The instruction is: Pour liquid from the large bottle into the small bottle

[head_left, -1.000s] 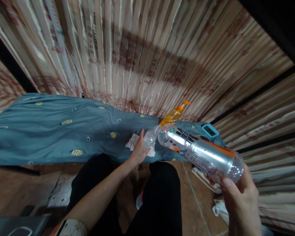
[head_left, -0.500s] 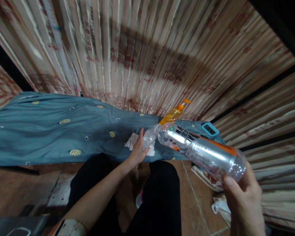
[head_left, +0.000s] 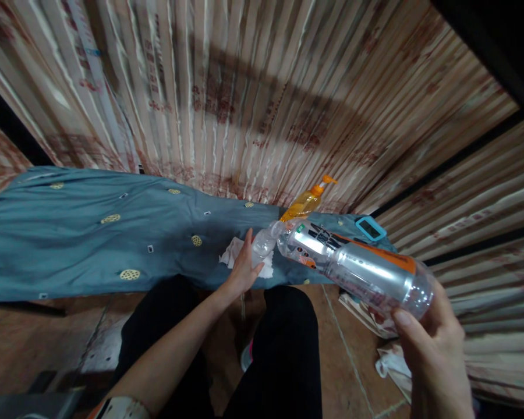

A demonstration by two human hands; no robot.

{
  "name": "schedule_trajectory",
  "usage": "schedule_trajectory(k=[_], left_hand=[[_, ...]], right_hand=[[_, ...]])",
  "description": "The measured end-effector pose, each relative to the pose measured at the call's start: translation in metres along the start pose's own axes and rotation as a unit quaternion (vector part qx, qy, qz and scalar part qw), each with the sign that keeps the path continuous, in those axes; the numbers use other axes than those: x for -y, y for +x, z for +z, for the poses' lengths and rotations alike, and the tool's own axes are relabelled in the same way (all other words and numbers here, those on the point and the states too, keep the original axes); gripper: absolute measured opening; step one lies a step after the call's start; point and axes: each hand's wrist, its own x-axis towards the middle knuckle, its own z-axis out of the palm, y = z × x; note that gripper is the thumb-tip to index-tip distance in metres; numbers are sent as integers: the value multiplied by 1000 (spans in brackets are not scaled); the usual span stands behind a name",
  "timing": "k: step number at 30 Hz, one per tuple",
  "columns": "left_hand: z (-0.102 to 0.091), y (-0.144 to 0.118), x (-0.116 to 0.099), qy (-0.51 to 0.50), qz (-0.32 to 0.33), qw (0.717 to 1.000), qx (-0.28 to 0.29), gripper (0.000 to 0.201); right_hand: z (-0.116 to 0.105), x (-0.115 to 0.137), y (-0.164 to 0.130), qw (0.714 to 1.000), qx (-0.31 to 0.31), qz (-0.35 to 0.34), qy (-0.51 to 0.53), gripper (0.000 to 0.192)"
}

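Blue cloth [head_left: 157, 224] stretches wide leftward, its edge near the knees [head_left: 288, 305]. Left hand [head_left: 243, 270] wraps around the small bottle [head_left: 262, 245] over the cloth; right hand [head_left: 436, 343] clamps the large bottle [head_left: 367, 270] by its base, bottlenecks close together.

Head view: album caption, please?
Left hand holds a small clear plastic bottle; right hand holds a large silver-labelled clear plastic bottle tilted toward it.

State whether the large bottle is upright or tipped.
Tipped: the large bottle slants down from the right hand towards the small bottle.
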Motion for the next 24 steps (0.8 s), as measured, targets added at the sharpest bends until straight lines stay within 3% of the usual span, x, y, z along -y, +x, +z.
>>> schedule_trajectory(k=[9, 24], left_hand=[[0, 0, 2, -7, 3, 1000, -1, 99], [-1, 0, -7, -4, -10, 1000, 3, 96]], right_hand=[[-1, 0, 2, 1000, 0, -5, -6, 89], [-3, 2, 3, 1000, 8, -18, -7, 76]])
